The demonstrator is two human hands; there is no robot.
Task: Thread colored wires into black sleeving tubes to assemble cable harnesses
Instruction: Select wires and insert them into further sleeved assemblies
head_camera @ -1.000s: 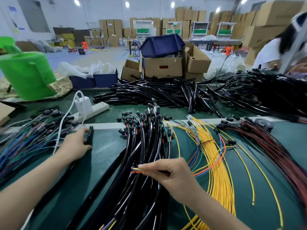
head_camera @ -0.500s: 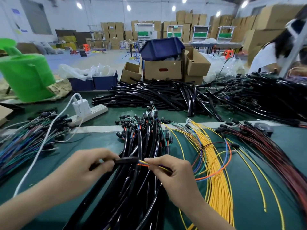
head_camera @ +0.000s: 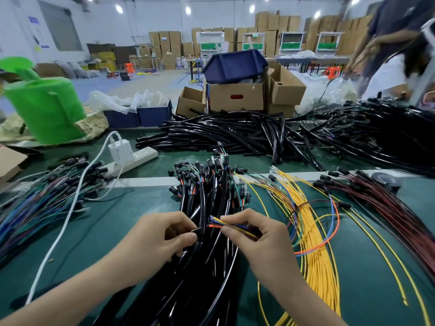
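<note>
Now the left hand (head_camera: 162,234) pinches the mouth of a black sleeving tube (head_camera: 200,231) above the counter (head_camera: 122,222), while the right hand (head_camera: 256,234) pinches the colored wires (head_camera: 221,223) just beside it; next, likely, steady feeding inward.

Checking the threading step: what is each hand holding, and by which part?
The left hand pinches a black sleeving tube near its open end. The right hand pinches a small bundle of coloured wires just behind their tips.
</note>
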